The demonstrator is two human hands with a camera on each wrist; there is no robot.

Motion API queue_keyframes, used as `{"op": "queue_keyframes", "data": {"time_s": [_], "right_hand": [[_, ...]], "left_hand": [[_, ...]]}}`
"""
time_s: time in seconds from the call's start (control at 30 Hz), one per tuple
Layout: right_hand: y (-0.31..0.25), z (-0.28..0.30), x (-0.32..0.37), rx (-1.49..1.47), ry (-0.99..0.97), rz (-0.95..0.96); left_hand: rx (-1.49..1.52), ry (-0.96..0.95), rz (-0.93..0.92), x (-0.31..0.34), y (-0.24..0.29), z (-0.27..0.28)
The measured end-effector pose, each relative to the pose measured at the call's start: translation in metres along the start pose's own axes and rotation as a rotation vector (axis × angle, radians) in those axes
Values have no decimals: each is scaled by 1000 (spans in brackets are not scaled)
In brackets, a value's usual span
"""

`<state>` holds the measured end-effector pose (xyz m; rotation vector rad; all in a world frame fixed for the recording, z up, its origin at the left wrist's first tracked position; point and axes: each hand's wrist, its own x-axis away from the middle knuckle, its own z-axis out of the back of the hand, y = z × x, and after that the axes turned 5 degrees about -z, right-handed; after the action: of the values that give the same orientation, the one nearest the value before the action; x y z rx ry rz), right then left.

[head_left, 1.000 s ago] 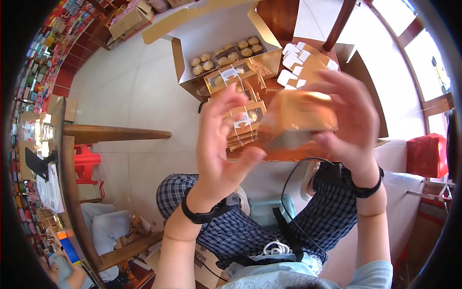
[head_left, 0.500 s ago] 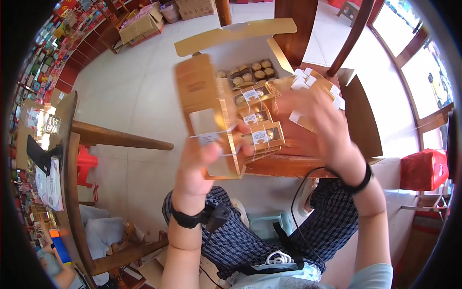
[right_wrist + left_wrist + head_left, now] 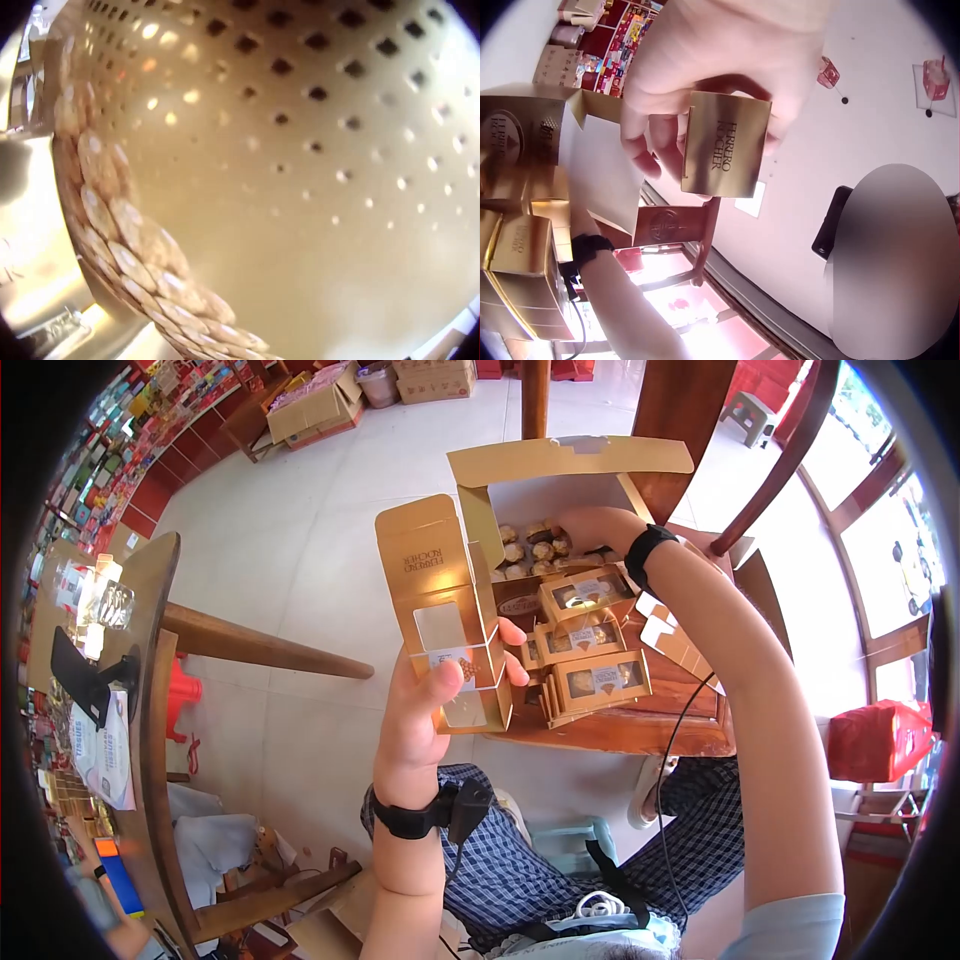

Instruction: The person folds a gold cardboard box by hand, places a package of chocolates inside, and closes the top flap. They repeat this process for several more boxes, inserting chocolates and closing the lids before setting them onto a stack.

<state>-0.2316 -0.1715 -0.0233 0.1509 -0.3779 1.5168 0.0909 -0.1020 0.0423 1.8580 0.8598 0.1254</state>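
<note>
My left hand (image 3: 410,705) grips a small gold Ferrero Rocher box (image 3: 425,580) upright, thumb on its windowed face and fingers round the far side. The box's long top flap stands raised. In the left wrist view, its closed end (image 3: 726,146) faces the camera below the hand. My right hand (image 3: 598,528) reaches into a large gold carton (image 3: 570,457), among round wrapped chocolates (image 3: 513,550); its fingertips are hidden there. The right wrist view is filled by the carton's patterned gold wall (image 3: 247,195).
Filled gold boxes (image 3: 605,678) stand stacked on a wooden stool (image 3: 640,735) before the carton. Flat gold box blanks (image 3: 670,635) with white flaps lie to the right. A wooden table (image 3: 165,760) is at the left, and a black cable (image 3: 680,730) hangs by the right arm.
The small box was between both hands; now the left hand alone holds it, farther left, with its flap up. My right hand has moved forward into the large carton.
</note>
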Motion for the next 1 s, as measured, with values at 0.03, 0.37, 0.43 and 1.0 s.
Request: {"op": "queue_keyframes", "data": {"time_s": [0.03, 0.37, 0.43, 1.0], "right_hand": [[-3, 0, 2, -5, 23, -15], [-4, -6, 5, -142, 110, -12], [-5, -2, 12, -142, 99, -19], [-35, -1, 252, -1549, 693, 319]], "left_hand": [[4, 39, -1, -1, 0, -1], [-63, 27, 18, -8, -3, -9], [-75, 32, 24, -9, -5, -12], [-818, -392, -63, -6, -17, -65]]}}
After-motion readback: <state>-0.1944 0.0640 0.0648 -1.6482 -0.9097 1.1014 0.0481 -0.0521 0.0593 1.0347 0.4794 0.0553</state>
